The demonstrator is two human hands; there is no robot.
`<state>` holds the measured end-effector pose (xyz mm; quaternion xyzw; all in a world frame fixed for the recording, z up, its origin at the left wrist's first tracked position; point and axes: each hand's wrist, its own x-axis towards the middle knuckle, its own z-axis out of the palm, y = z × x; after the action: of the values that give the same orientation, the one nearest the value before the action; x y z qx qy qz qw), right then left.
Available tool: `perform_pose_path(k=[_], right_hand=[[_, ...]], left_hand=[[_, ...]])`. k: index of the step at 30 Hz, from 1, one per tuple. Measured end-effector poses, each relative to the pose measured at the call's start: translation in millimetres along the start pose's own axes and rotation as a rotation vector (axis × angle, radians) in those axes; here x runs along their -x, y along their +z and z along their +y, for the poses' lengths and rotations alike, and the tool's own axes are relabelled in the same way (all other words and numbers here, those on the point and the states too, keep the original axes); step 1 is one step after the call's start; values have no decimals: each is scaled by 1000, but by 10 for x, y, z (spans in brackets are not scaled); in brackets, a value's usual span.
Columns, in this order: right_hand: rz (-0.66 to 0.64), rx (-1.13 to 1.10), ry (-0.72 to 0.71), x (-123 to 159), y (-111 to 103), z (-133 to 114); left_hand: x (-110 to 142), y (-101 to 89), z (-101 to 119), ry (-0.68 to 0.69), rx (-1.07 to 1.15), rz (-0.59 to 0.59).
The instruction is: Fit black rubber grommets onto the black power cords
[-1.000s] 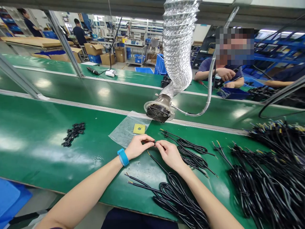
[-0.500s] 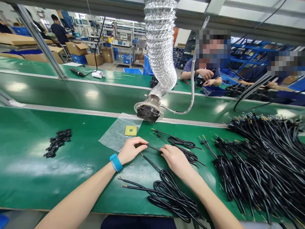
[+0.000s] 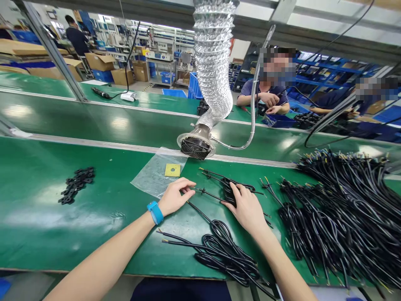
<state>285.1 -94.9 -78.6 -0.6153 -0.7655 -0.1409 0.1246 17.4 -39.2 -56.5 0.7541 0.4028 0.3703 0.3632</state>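
Observation:
My left hand (image 3: 177, 196), with a blue band on its wrist, has thumb and forefinger closed around the bare wire end of a black cable (image 3: 214, 195). A small black clip (image 3: 203, 191) sits on this cable just right of those fingertips. My right hand (image 3: 247, 207) is closed on the same cable farther along, over a coil partly hidden beneath its fingers. Another black cable (image 3: 200, 213) passes below my left hand toward several coiled cables (image 3: 228, 259) at the front. More coiled cables with clipped ends (image 3: 216, 172) lie behind my right hand.
A large pile of black cables (image 3: 341, 217) covers the right side. Small black plastic parts (image 3: 77, 184) lie at left. A yellow square piece (image 3: 172, 170) rests on a clear plastic bag (image 3: 147, 177). A fan on a silver duct (image 3: 196, 147) hangs above. Co-workers sit across the bench.
My right hand has slid right along the cable and now covers the coil behind it. The black clip on the cable has come into sight; my left hand has barely moved.

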Motion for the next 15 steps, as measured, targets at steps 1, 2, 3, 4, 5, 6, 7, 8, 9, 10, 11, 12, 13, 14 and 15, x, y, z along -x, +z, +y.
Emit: perform_pose_path(k=[1,2,3,4,5,6,7,8,9,10,11,12,13,14,15], right_hand=[[9,-5,24,38,52,17],[17,-19,34,75,94,30],[25,-39,32,107,126,41],[31,-64,22,132,146,48],[35,-92,7,147,156,53],[39,-117,-12,150,156,55],[45,-135,-31,142,148,56],[57,-144,-50,121,134,57],[76,-144,-64,89,116,58],[101,-138,-74,46,98,61],[123,-128,-77,-5,82,67],[137,-114,-77,-60,71,76],[136,-99,-77,-115,67,89],[119,-82,-78,-165,70,104],[92,-64,-79,-206,82,121]], left_hand=[[-2,1,0,1,-2,12],[-4,2,0,3,-7,24],[-6,1,-1,5,-15,36],[-8,0,-2,4,-25,46],[-11,-1,-3,1,-34,55],[-13,-3,-5,-4,-40,61],[-15,-6,-5,-10,-44,66],[-17,-9,-5,-13,-47,70],[-20,-13,-4,-13,-50,73],[-22,-18,-1,-11,-53,76],[-24,-23,2,-8,-57,78],[-27,-28,4,-5,-62,81],[-29,-33,7,-3,-67,86],[-31,-38,9,-2,-71,95],[-33,-41,11,-2,-74,108]])
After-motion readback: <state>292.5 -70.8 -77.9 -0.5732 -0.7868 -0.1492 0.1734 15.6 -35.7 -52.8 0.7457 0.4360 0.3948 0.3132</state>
